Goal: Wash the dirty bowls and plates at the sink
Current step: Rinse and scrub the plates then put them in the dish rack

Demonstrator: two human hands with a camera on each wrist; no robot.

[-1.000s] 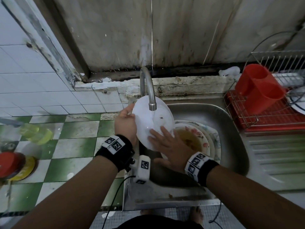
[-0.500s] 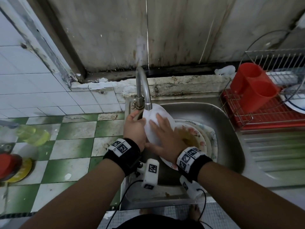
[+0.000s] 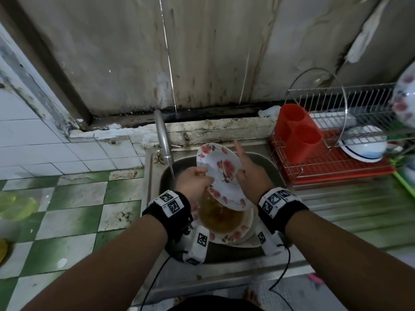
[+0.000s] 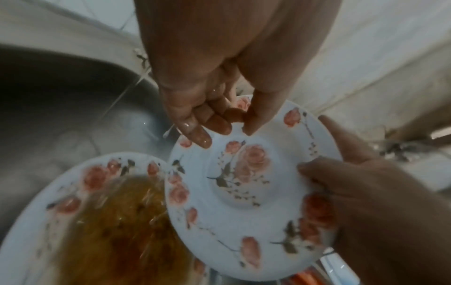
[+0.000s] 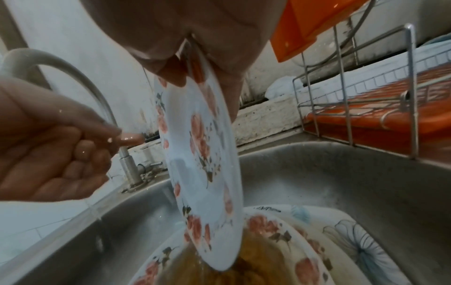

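A white plate with red flowers is tilted over the steel sink, its painted face toward me. My right hand grips its right rim, thumb on the face and fingers behind. My left hand is wet and loosely curled, fingertips at the plate's left rim without clasping it. Water runs from the faucet just left of the plate. Below, a dirty floral plate holding brown liquid tops a stack in the sink.
To the right of the sink stands a wire dish rack on a red tray, holding a red utensil cup, a white bowl and a floral plate. A green-and-white tiled counter lies left.
The plate, earlier showing its white back under the faucet, is turned floral face toward me and sits right of the stream. My right hand stopped rubbing and took the rim; the left let go.
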